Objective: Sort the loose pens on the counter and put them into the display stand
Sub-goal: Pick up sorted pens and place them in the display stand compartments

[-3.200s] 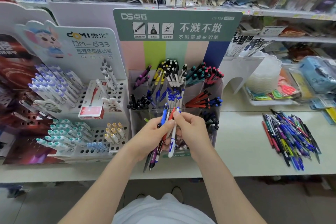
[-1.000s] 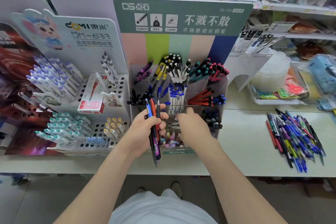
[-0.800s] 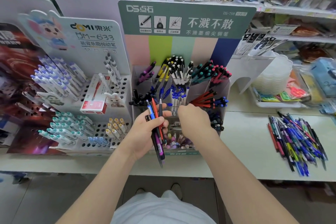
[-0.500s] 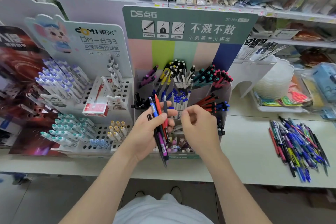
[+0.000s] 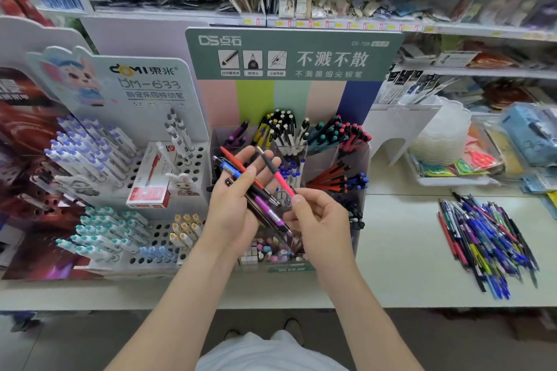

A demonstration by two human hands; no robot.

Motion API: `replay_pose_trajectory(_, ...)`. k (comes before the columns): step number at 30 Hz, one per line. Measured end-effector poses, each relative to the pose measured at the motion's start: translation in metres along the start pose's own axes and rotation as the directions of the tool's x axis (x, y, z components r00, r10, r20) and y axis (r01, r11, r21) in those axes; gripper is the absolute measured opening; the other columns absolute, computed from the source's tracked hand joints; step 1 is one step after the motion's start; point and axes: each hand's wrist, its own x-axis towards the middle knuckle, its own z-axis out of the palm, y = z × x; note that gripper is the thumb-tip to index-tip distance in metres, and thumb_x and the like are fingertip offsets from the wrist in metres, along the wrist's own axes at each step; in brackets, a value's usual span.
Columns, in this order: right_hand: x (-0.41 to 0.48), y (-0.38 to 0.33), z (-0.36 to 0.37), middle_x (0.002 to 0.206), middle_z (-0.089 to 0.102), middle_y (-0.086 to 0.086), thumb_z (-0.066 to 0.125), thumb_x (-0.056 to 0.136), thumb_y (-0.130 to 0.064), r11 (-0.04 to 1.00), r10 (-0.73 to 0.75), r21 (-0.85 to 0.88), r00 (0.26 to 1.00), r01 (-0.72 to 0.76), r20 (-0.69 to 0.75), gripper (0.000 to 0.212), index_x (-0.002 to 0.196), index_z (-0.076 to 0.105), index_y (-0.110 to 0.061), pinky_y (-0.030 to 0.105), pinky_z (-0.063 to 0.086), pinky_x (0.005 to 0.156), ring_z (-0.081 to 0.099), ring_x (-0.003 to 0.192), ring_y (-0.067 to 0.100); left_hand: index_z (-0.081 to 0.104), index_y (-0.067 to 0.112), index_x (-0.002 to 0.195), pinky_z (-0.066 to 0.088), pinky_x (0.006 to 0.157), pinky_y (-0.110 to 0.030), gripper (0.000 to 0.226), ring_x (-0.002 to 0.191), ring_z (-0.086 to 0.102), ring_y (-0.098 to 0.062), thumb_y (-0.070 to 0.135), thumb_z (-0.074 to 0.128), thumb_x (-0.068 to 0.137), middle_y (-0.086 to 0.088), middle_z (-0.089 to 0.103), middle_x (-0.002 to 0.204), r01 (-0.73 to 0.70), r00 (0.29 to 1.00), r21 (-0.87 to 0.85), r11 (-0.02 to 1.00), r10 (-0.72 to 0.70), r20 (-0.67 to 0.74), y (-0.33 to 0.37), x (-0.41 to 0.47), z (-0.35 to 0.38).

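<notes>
Thumb and forefinger [image 5: 297,199] of the right hand [image 5: 322,221] are pinched together on the lower end of a red pen [image 5: 275,172] with a grey grip, which slants up and to the left across the left hand's fingertips; the other right fingers curl loosely beneath. The left hand [image 5: 233,205] faces palm-up, its fingers [image 5: 251,156] nearly straight and slightly spread, its thumb pressed down on a bundle of pens [image 5: 263,206] in blue, red, black and purple, lying slantwise across the palm. Both hands hover in front of the display stand [image 5: 360,159], partly hiding its lower front compartments. That stand sits mid-counter, its base short of the front edge of the counter [image 5: 391,265], with a white stand [image 5: 197,159] close against its left side. Bare counter top shows to its right, as far as the loose pens [image 5: 488,244], heaped near the right end and reaching almost to the front edge
</notes>
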Motion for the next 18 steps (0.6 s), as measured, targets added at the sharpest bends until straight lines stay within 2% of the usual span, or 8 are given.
replay_pose_trajectory(3,-0.002,0.005,0.001,0.086,0.077,-0.001,0.058,0.109,-0.017,0.995,-0.096,-0.028,0.995,0.095,-0.040,0.012,0.113,0.067,-0.023,0.051,0.065,0.074,0.076,0.080,0.019,0.054,0.008,0.141,0.051,0.111,-0.051,0.031,0.125,0.070,-0.032,0.002,0.043,0.113,-0.017,0.072,0.134,-0.031,0.999,-0.034,0.999,0.030,-0.044,0.002,0.005,0.001)
replay_pose_trajectory(5,-0.002,0.004,0.000,0.086,0.076,0.000,0.059,0.108,-0.015,0.974,-0.225,-0.057,0.969,0.220,-0.105,0.012,0.113,0.067,-0.022,0.042,0.065,0.074,0.075,0.080,0.018,0.058,0.009,0.132,0.055,0.106,-0.052,0.024,0.119,0.073,-0.032,0.004,0.046,0.112,-0.016,0.075,0.127,-0.044,0.998,-0.007,0.999,0.044,-0.043,0.001,0.007,0.004)
replay_pose_trajectory(7,0.001,-0.003,-0.005,0.083,0.074,0.002,0.062,0.106,-0.013,0.947,-0.318,-0.043,0.920,0.317,-0.228,0.011,0.112,0.070,-0.018,0.029,0.060,0.072,0.072,0.077,0.018,0.058,0.010,0.127,0.060,0.094,-0.046,0.018,0.094,0.075,-0.024,0.007,0.049,0.112,-0.012,0.076,0.107,-0.027,0.999,0.025,0.999,0.028,-0.038,-0.004,0.009,0.009)
replay_pose_trajectory(8,0.004,-0.007,-0.010,0.081,0.074,0.003,0.063,0.106,-0.013,0.939,-0.335,-0.025,0.894,0.344,-0.298,0.011,0.112,0.071,-0.017,0.026,0.057,0.069,0.071,0.075,0.019,0.057,0.010,0.126,0.059,0.084,-0.040,0.015,0.079,0.068,-0.019,0.010,0.050,0.112,-0.008,0.071,0.096,-0.006,0.999,0.038,0.999,0.007,-0.037,-0.006,0.010,0.013)
replay_pose_trajectory(11,0.015,-0.021,-0.028,0.079,0.073,0.002,0.061,0.107,-0.013,0.905,-0.397,-0.050,0.797,0.423,-0.455,0.012,0.113,0.071,-0.017,0.027,0.056,0.068,0.069,0.073,0.019,0.057,0.012,0.121,0.046,0.066,-0.030,0.019,0.060,0.044,-0.012,0.026,0.048,0.114,0.001,0.053,0.081,0.076,0.995,0.057,0.996,-0.072,-0.068,-0.016,0.014,0.022)
replay_pose_trajectory(14,0.032,-0.032,-0.047,0.088,0.070,0.004,0.051,0.112,-0.017,0.848,-0.514,-0.182,0.686,0.498,-0.515,0.015,0.120,0.063,-0.013,0.035,0.056,0.072,0.069,0.079,0.022,0.059,0.012,0.118,0.042,0.061,-0.029,0.029,0.058,0.038,-0.012,0.037,0.044,0.115,0.003,0.047,0.077,0.170,0.984,-0.012,0.985,-0.170,-0.057,-0.020,0.019,0.033)
replay_pose_trajectory(17,0.058,-0.046,-0.064,0.107,0.062,0.006,0.042,0.113,-0.016,0.760,-0.644,-0.388,0.528,0.522,-0.554,0.018,0.121,0.054,-0.004,0.039,0.052,0.078,0.064,0.086,0.031,0.059,0.014,0.116,0.038,0.063,-0.030,0.020,0.059,0.036,-0.014,0.028,0.045,0.114,0.002,0.043,0.076,0.233,0.972,-0.086,0.969,-0.234,0.005,-0.021,0.021,0.045)
replay_pose_trajectory(18,0.067,-0.051,-0.068,0.110,0.059,0.007,0.041,0.112,-0.015,0.732,-0.680,-0.451,0.498,0.511,-0.539,0.018,0.120,0.052,-0.003,0.038,0.050,0.079,0.061,0.089,0.030,0.058,0.013,0.116,0.037,0.065,-0.031,0.016,0.060,0.036,-0.014,0.022,0.045,0.113,0.002,0.042,0.076,0.234,0.972,-0.098,0.967,-0.233,0.025,-0.021,0.021,0.048)
